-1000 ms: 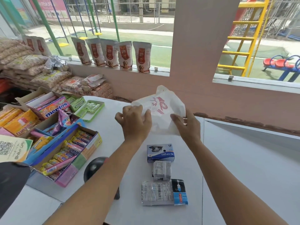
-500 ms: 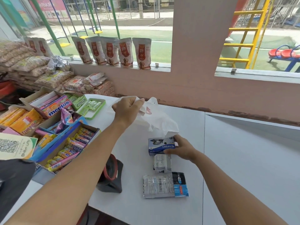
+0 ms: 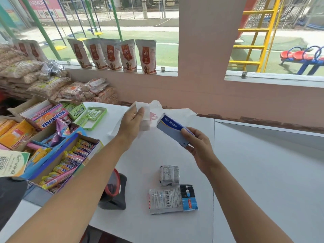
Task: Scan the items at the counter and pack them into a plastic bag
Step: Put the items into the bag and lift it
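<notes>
Two packets (image 3: 172, 190) wait on the counter (image 3: 263, 172) while the left hand (image 3: 130, 126) pinches the bag (image 3: 149, 116) and the right hand (image 3: 199, 148) grips the box (image 3: 172, 128), which next needs the mouth held wide.

Left grip (image 3: 131, 122) pinched shut, right grip (image 3: 198, 148) clasped, both raised.

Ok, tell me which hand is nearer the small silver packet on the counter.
Right. The right hand holds the blue box just above the small silver packet; the left hand is farther up-left, holding the bag.
</notes>
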Demonstrator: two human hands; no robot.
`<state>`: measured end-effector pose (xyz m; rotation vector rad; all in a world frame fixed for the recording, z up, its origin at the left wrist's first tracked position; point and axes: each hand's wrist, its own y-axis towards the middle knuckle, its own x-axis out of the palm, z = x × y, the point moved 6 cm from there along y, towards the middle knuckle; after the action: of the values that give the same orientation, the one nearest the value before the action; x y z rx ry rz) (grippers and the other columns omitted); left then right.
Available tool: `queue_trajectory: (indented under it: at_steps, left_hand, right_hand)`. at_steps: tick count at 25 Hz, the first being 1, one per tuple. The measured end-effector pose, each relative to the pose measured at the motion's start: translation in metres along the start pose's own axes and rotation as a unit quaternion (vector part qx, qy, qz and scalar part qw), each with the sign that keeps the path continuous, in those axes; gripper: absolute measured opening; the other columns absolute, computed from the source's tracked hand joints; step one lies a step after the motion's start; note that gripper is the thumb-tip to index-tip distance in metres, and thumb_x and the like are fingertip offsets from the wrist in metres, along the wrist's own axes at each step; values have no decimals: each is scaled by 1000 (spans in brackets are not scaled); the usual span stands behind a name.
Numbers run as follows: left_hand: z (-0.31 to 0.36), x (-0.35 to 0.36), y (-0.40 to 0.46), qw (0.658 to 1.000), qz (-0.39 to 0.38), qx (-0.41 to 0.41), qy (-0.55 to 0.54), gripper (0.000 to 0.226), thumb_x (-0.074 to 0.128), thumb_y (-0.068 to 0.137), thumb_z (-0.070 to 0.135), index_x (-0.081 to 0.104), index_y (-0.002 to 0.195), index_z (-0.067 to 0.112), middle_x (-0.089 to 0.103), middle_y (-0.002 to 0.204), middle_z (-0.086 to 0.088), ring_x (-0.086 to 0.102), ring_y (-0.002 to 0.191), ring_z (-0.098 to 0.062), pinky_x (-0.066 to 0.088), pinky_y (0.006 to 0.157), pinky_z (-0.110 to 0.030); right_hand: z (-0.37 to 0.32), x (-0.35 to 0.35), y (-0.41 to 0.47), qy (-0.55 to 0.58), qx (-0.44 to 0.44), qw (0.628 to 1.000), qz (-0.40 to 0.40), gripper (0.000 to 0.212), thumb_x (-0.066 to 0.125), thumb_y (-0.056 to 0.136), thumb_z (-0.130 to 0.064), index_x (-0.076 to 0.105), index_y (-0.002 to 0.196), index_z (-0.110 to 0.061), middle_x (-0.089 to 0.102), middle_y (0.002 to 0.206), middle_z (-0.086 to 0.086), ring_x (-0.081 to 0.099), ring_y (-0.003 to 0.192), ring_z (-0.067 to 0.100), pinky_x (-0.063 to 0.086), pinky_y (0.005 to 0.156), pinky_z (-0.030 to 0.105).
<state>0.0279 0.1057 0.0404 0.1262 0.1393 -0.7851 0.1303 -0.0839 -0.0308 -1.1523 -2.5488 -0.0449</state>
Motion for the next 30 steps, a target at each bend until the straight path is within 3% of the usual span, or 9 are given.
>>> queue_trajectory:
  at_steps: [3,5,9,12,16,21,24,26,30]
  left_hand:
    - [-4,-6,-8,997,-16,-11,-70,25,41,102,24,63,110,32,70,103,2,66,82,-10,56,71,-27]
    - [-10,-11,-14,992,-34,-33,-119,26,42,101,23,64,113,28,70,107,-5,67,86,-19,57,75,-35]
    - [-13,-25,-23,988,-88,-55,-118,26,48,99,28,67,115,21,71,115,-13,67,100,-32,53,87,-47]
    - [-8,-36,-28,986,-85,-59,-133,28,46,98,22,73,99,14,77,93,-4,72,86,-18,57,77,-31]
    - [-3,-59,-27,939,-40,-71,-333,20,65,80,25,69,64,14,67,71,-2,67,77,-14,53,87,-29]
    - [-8,-46,-29,913,-64,-99,-390,30,37,99,24,63,94,10,55,55,4,46,38,-5,48,45,-18]
    - [-13,-34,-24,920,-70,-117,-367,32,35,100,26,60,117,14,39,49,8,27,35,-3,27,36,-14]
    - [-16,-28,-21,925,-67,-131,-350,31,33,102,25,60,115,18,36,48,8,24,35,-2,22,36,-15]
    - [-20,-15,-22,941,-71,-147,-296,31,31,103,24,62,105,23,39,48,8,23,36,-3,18,39,-16]
  right_hand:
    - [-19,28,15,-111,-101,985,83,48,78,78,-28,57,118,-13,67,106,0,62,96,15,54,76,23]
    - [-32,54,18,-319,-231,912,114,57,79,75,-32,54,123,-14,63,113,2,58,103,17,51,80,24]
    - [-13,115,47,-579,-235,780,-29,62,74,78,-31,47,131,-12,56,127,7,49,117,26,48,81,35]
    - [4,118,83,-582,-100,803,-75,48,76,76,-31,50,109,-9,57,102,11,53,94,30,40,66,33]
    - [20,80,108,-564,46,823,-42,50,72,80,-37,52,120,-13,61,120,10,58,105,28,50,84,37]
    - [-9,59,103,-611,3,787,82,38,68,77,-47,44,84,-18,50,74,-4,52,71,22,30,49,25]
    - [0,70,104,-712,-125,691,4,37,66,82,-29,47,109,-11,59,104,6,60,88,32,39,61,31]
    - [23,60,108,-708,-74,700,-51,48,57,88,-14,36,132,-14,51,131,10,57,108,34,47,74,36]
    - [29,43,104,-670,-10,735,-106,52,47,94,-8,29,143,-7,48,136,16,53,113,34,46,87,37]
